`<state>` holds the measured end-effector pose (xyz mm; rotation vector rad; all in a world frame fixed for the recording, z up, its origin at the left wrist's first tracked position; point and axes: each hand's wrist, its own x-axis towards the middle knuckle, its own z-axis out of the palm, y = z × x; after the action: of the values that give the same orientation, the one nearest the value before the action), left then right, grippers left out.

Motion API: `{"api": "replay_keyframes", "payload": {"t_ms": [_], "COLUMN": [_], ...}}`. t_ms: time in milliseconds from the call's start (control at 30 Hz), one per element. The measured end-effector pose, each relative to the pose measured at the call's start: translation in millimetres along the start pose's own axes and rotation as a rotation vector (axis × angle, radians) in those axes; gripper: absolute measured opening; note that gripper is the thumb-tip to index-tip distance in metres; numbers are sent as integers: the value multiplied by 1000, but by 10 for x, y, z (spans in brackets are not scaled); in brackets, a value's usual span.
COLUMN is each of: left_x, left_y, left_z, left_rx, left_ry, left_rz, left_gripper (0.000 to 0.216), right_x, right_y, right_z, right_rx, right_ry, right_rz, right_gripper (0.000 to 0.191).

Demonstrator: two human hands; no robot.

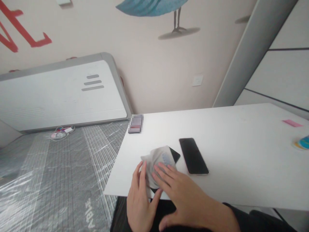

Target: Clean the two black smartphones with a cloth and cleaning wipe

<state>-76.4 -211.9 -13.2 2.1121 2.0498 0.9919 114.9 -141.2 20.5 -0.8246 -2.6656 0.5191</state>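
A light grey cloth (160, 154) with faint blue lettering lies near the front left of the white table. Beneath it is a flat dark object; its black corner (175, 155) sticks out at the upper right, and most of it is hidden. My right hand (180, 190) rests on the cloth with its fingers stretched out flat. At the left edge of the cloth is my left hand (141, 196), fingers extended and thumb apart, touching the cloth's side. A smartphone (193, 156) with a black screen lies just right of the cloth, apart from both hands.
A small blurred box (135, 124) sits at the white table's (231, 141) back left corner. To the right are a pink strip (292, 123) and a partly cut-off blue and yellow object (303, 142). A whiteboard-like panel (55, 96) leans on the wall. Cables (60, 133) lie on the floor.
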Motion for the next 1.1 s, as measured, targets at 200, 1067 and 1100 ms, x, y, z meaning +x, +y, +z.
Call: {"api": "replay_keyframes", "payload": {"t_ms": [200,1067,1100], "left_x": [-3,3,2], "left_y": [-5,62,65], "left_z": [-7,-50,-50], "left_rx": [24,-69,-67], "left_ry": [1,-5,-3], "left_rz": [30,-56,-58], "left_gripper": [77,78,78], "right_x": [-16,39,30], "right_y": [-15,-42,-39], "right_z": [-28,7,17], "right_rx": [-56,26,74], "right_ry": [15,-9,-32], "right_rz": [132,15,-68], "right_gripper": [105,101,101]}}
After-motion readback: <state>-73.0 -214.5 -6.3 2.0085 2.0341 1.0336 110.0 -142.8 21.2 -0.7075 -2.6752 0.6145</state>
